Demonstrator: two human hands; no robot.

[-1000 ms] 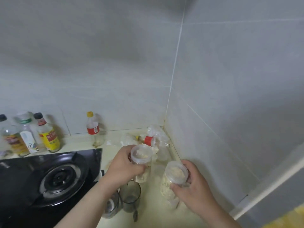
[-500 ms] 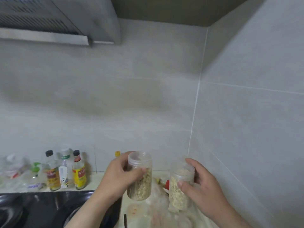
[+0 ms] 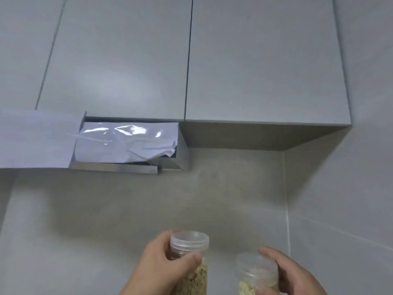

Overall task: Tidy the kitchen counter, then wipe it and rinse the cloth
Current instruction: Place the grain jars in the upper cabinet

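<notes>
1. On the far left, a range hood (image 3: pixel 127 145) covered in wrinkled plastic film hangs under grey cabinet doors (image 3: pixel 265 60).
2. Near the bottom centre, the left hand (image 3: pixel 161 267) curls round an upright, clear, lidded jar (image 3: pixel 191 252) of pale flakes.
3. Just to its right, the right hand (image 3: pixel 297 277) grips a second jar (image 3: pixel 257 273), held lower.

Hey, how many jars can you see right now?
2. The left jar is gripped by the left hand, held higher; the right jar is in the right hand. More could be hidden below the frame.
</notes>
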